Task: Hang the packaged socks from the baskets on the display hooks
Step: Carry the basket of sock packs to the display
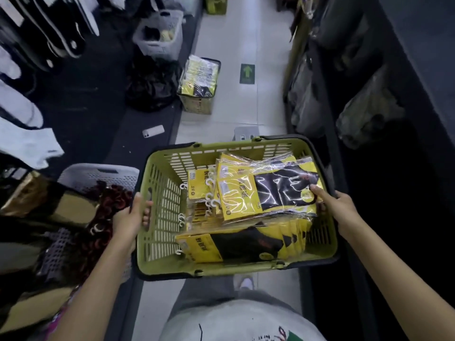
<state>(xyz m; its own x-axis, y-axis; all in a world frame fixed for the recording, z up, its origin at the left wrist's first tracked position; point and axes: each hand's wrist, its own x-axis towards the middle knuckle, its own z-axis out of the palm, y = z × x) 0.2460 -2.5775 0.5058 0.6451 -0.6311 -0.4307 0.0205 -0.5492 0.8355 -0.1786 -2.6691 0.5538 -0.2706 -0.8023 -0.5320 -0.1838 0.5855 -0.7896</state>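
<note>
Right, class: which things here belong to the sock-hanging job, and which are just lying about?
Job: green basket, packaged socks, far basket of socks, left hand gripping the rim, right hand pinching a pack.
Lying about: phone, grey basket, black bag.

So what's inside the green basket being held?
The basket holds stacks of yellow packaged socks with white hooks. The right hand grips the top ones. Lower layers and the basket floor beneath them are covered.
</note>
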